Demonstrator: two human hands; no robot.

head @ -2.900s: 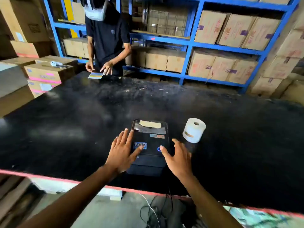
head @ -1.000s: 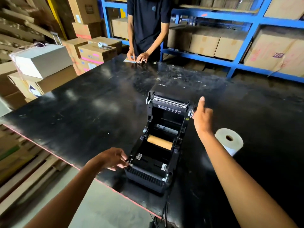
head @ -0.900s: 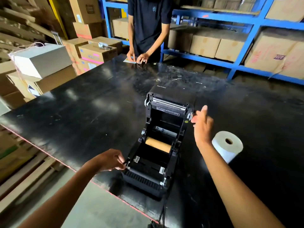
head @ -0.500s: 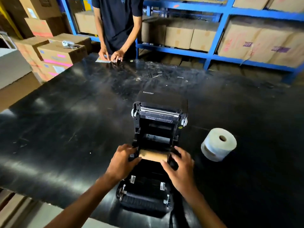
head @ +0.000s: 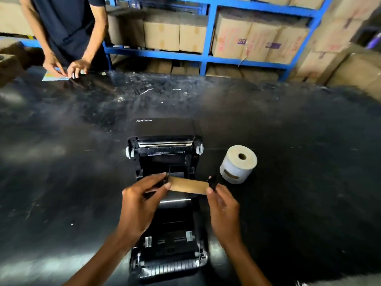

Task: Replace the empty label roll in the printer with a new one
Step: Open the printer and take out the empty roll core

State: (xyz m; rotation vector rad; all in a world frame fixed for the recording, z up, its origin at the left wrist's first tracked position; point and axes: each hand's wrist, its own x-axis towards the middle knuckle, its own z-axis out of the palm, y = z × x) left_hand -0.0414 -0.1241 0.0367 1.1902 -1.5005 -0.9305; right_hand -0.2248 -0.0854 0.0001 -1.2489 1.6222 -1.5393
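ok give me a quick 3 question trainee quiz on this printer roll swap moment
1. True or false: the printer lid is shut.
2. Multiple choice: where is the new label roll? A) inside the printer B) standing on the table on the printer's right C) in the right hand
3. Fill in: the left hand and right hand hold the empty ____ core by its ends, above the open bay.

Key
1. False: the lid is up and the bay is exposed.
2. B: it stands on end, apart from both hands.
3. Cardboard: fingers pinch each end, where black holder pieces show.
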